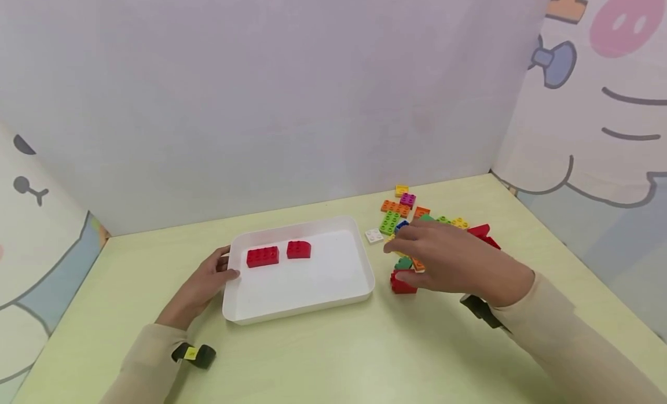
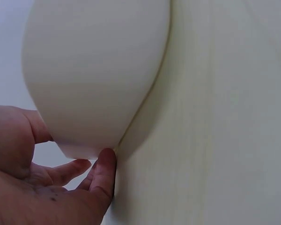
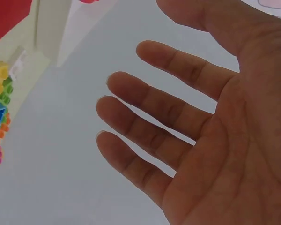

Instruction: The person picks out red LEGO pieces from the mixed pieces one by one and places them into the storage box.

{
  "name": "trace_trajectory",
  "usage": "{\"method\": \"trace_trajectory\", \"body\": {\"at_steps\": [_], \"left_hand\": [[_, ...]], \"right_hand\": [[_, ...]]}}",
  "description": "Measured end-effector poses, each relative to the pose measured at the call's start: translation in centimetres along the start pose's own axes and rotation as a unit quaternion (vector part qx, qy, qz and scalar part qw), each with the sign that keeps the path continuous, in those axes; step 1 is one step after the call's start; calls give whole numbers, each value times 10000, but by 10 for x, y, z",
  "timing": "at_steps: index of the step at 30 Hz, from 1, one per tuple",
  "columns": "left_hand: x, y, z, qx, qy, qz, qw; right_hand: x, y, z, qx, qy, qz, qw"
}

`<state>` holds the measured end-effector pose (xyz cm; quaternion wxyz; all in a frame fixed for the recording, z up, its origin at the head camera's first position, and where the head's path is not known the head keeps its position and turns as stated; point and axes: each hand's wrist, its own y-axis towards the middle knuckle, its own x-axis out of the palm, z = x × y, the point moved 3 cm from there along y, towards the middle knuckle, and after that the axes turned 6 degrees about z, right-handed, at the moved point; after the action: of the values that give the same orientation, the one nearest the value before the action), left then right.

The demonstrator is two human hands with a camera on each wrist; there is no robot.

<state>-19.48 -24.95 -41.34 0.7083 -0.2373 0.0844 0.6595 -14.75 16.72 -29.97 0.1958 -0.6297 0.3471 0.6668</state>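
left hand: grips white tray by left end | right hand: fingers spread, empty, over loose bricks | red brick: on tabletop right of tray, by right thumb, nearer hand; long axis unclear

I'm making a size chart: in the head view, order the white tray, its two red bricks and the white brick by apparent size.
1. White tray
2. Left red brick
3. Right red brick
4. White brick

Beige sleeves, black wrist cameras
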Motion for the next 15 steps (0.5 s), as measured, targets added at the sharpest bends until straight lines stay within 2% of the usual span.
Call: {"method": "trace_trajectory", "body": {"at_steps": [4, 7, 11, 15], "left_hand": [[0, 1, -1, -45, -11, 2, 10000], [0, 1, -1, -74, -11, 8, 10000], [0, 1, -1, -53, 22, 4, 10000], [0, 1, 0, -29, 43, 2, 10000]], "right_hand": [[18, 6, 5, 532, 133, -833, 9950], [31, 11, 8, 738, 290, -1289, 9885], [45, 14, 9, 825, 474, -1623, 9821], [53, 14, 10, 851, 530, -1788, 9788]]}}
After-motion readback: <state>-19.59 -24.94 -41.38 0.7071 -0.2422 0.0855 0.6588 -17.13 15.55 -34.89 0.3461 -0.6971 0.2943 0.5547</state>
